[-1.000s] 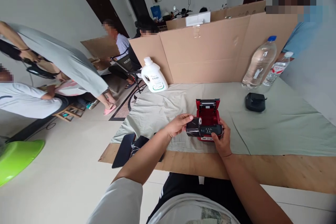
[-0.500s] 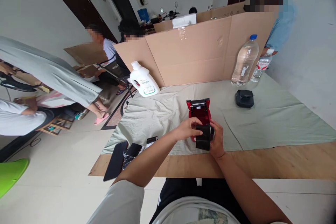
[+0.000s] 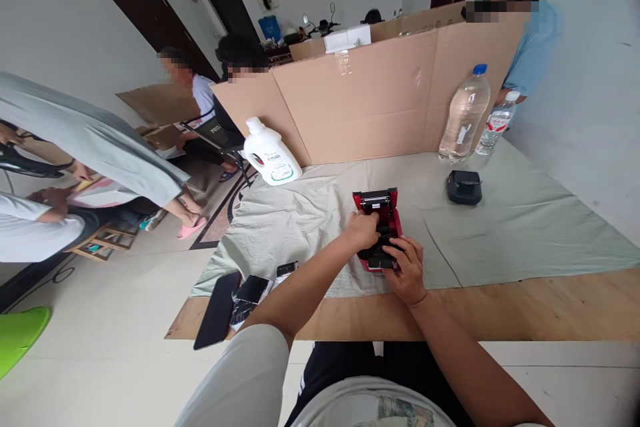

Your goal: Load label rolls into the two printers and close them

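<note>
A home's tiled front room: dark doors [image 3: 145, 0], a parked scooter [image 3: 320, 20], a cardboard-screened work table [image 3: 550, 310].

- We are seeing a small red printer [image 3: 379, 223] with a black front, lid standing open and upright, sitting on the pale green cloth [image 3: 500, 227] near its front edge.

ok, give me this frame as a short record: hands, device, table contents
left hand: on the open red printer, fingers at its compartment
right hand: on the printer's near black front
printer lid: open, raised toward the far side
cloth: pale green, under the printer
black device: right of the printer, apart
far edge: white jug, two water bottles
near-left edge: dark phone-like items
</note>
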`<state>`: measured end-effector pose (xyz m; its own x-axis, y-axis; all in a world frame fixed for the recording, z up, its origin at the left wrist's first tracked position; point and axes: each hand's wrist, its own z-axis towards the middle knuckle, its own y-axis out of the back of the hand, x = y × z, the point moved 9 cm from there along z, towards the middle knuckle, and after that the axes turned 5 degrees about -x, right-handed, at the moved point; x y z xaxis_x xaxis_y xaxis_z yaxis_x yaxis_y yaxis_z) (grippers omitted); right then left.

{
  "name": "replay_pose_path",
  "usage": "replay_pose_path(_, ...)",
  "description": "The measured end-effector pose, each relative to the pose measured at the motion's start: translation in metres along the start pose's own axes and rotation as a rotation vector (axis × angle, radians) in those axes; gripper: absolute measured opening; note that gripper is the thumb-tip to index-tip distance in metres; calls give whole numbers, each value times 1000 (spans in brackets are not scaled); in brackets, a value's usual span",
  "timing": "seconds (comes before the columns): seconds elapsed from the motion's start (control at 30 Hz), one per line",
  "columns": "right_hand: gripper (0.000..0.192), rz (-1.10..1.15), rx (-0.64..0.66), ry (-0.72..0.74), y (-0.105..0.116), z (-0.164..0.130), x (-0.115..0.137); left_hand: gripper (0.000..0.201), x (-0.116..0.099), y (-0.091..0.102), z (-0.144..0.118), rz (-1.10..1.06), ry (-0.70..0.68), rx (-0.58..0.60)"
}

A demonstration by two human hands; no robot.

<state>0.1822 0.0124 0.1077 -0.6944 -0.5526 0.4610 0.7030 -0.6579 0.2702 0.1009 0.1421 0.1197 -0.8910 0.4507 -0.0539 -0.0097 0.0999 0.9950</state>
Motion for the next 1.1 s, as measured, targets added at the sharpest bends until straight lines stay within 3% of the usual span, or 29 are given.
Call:
replay_pose_path(0.23, 23, -17, -6, -39, 1, 1, 1, 28, -12, -5, 17, 134, 13, 139)
replay_pose_path(0.53, 18, 11, -9, -24, 2, 2, 1, 25, -6, 3, 10, 43, 5, 35)
replay_pose_path(0.63, 20, 37, -5, -32, 3, 2, 0, 20, 5, 8, 3, -131, 34, -56)
replay_pose_path(0.73, 22, 51, 17, -42, 3, 1, -1, 15, 15, 20, -11, -308, 23, -235)
replay_pose_path(0.83, 23, 50, 20, -61, 3, 1, -3, 18, 30, 41, -27, -454, 6, -539)
replay_pose_path(0.93, 21, 47, 4, -73, 3, 0, -4, 39, 47, 56, -37, -525, -42, -816)
replay_pose_path(1.0, 22, 47, -7, -76, 3, 0, -5, 52, 50, 51, -32, -587, -138, -820)
replay_pose_path(1.1, 23, 44, -14, -89, 4, -1, -7, 54, 50, 40, -30, -703, -225, -769)
